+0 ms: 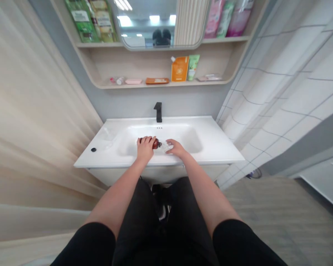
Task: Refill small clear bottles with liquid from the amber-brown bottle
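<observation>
Gripping a small brown bottle (155,143) over the white sink (122,147), left hand (145,148) fingers clamped around it; right hand (176,148) touches its clear cap end, finger state unclear.

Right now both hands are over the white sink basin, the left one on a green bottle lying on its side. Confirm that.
Not quite. The head view shows the left hand on a brown bottle, not a green one. It lies on its side in the white sink basin, and the right hand is beside it.
</observation>
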The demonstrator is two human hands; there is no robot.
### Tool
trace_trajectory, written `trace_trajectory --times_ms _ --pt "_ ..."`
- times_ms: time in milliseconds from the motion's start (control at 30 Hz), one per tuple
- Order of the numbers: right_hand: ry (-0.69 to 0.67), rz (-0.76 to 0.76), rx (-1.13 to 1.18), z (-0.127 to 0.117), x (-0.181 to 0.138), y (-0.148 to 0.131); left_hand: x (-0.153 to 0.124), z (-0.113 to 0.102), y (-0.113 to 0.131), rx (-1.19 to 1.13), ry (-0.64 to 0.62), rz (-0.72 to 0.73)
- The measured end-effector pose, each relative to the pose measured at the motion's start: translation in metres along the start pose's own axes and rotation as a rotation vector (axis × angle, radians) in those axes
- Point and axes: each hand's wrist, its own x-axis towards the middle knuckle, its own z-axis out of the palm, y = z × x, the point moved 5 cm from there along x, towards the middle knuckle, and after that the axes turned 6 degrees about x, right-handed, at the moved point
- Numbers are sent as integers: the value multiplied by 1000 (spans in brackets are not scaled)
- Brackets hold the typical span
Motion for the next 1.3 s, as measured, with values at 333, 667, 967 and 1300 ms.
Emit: trace_trajectory --times_ms 333,667,967,1300 --pt "-6 3 -14 -1 0 0 0 -2 2 75 12 23" --pt "-8 5 -36 0 -1 -3 -1 -2 2 144 61 55" --pt "-17 4 -37 0 0 -3 0 -2 2 153 63 55" --pt "-18 -10 -62 0 0 -3 0 -3 3 158 64 53"
